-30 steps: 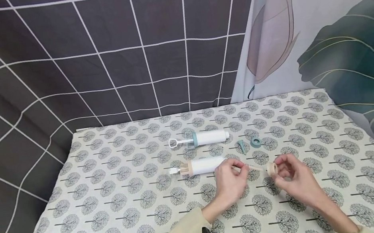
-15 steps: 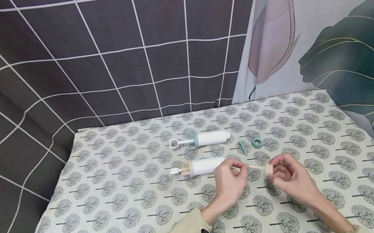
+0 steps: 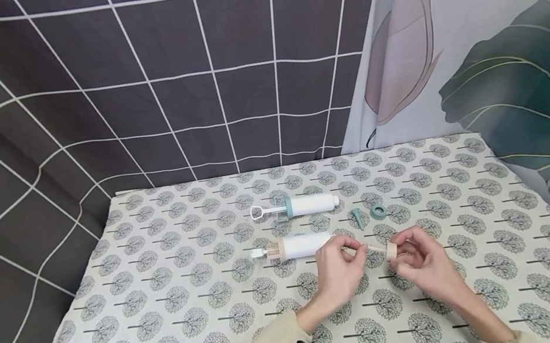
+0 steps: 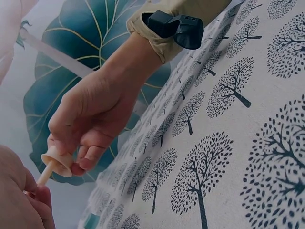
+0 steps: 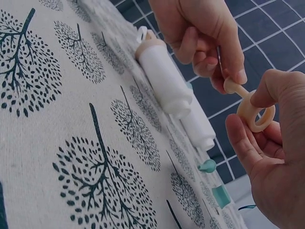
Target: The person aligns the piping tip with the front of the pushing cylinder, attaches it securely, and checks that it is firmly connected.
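Above the tree-print cloth [image 3: 177, 304], the left hand [image 3: 340, 271] pinches a slender beige plastic nozzle [image 3: 366, 248] while the right hand [image 3: 425, 267] grips a smooth beige ring [image 3: 390, 250] threaded on it.

On the cream tablecloth [image 3: 177, 304] printed with grey trees, my hands hold a beige ring [image 3: 390, 249] and beige nozzle [image 3: 366, 248]. Beyond them lie a white syringe with beige collar [image 3: 297, 246], another white with teal collar [image 3: 301, 205], and teal fittings [image 3: 378, 211].
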Tool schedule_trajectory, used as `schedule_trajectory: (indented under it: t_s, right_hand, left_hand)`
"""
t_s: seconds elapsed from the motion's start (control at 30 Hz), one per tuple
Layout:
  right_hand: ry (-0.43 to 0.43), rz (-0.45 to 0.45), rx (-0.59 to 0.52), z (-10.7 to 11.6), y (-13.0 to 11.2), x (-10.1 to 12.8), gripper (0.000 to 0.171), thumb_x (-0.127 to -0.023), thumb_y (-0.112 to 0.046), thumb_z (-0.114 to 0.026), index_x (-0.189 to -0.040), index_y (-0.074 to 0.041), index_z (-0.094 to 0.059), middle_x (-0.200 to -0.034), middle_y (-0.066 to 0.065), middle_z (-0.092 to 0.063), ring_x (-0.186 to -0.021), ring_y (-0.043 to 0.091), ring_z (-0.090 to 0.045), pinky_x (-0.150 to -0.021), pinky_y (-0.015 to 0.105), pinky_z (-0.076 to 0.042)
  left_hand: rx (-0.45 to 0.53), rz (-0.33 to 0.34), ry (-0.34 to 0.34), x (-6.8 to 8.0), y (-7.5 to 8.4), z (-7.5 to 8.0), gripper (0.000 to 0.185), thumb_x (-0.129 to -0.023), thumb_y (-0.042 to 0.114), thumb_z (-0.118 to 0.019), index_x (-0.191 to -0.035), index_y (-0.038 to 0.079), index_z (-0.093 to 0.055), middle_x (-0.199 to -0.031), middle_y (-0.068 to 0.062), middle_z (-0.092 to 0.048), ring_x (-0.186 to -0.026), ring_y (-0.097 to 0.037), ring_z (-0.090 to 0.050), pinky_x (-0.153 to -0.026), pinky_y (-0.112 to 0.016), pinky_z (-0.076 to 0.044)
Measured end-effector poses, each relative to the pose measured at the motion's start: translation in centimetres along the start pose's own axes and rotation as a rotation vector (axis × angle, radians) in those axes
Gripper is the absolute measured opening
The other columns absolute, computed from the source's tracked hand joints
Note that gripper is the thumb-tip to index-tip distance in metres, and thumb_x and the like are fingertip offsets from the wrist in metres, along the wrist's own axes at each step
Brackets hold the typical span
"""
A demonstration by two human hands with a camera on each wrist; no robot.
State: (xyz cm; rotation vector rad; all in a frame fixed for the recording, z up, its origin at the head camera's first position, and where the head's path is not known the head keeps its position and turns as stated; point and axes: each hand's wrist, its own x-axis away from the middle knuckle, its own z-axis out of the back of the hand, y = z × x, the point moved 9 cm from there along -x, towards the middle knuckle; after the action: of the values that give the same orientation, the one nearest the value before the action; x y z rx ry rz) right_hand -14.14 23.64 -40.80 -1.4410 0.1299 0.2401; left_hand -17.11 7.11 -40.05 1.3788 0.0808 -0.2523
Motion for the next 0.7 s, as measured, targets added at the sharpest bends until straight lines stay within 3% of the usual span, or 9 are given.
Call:
schedule_trajectory:
  t_s: [0.4,0.7]
  right_hand:
    - [-0.036,0.039,-0.063,-0.7,0.03,-0.29,0.04,-0.071,0.029,-0.057,-0.107,0.015,-0.046,-0.111,0.021,-0.053,-0.088,0.013,-0.063,-0.077,0.022,-0.055]
    - [-0.059,0.094,-0.082,-0.92,-0.4,-0.5,0.038,-0.073,0.03,-0.056,-0.106,0.015,-0.047,-0.11,0.019,-0.057,-0.089,0.014,-0.065,-0.074,0.026,-0.057]
  left_hand:
    - [-0.026,-0.052,-0.008,0.34,0.24,-0.13,0.006,-0.085,0.0,-0.074,-0.085,0.004,-0.069,-0.064,0.004,-0.061,-0.046,0.006,-0.046,-0.037,-0.018,-0.041]
    - [0.005,-0.026,-0.059,0.67,0.37,-0.61,0.005,-0.086,-0.003,-0.071,-0.088,0.002,-0.069,-0.069,0.005,-0.06,-0.045,0.005,-0.045,-0.035,-0.019,-0.039]
